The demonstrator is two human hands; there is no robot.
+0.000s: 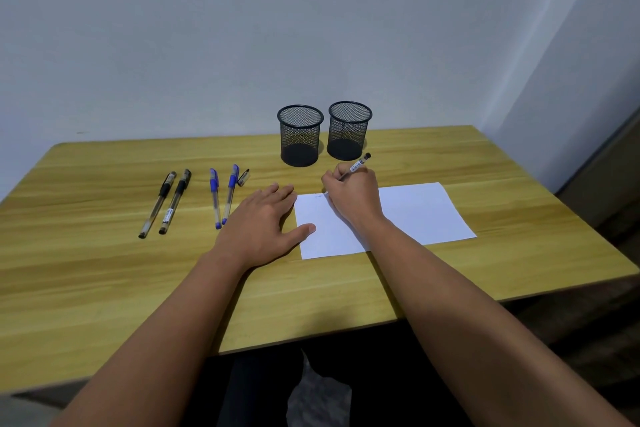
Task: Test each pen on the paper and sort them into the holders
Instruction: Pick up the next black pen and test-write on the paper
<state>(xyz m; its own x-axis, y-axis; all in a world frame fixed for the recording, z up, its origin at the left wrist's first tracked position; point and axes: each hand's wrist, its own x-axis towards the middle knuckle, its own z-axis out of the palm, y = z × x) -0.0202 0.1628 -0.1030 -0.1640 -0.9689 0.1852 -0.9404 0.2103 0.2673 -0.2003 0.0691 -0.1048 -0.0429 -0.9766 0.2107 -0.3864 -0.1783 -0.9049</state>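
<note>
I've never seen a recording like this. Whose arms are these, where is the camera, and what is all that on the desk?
No machine here: a person wears a camera on the head, looking down at their own arms. The right hand grips a black-capped clear pen, its tip hidden behind the hand at the white sheet of paper, where a faint mark shows. The left hand lies flat, thumb on the paper's edge. On the wooden table lie two black pens, two blue pens and a loose black cap. Behind stand two black mesh holders, both apparently empty.
</note>
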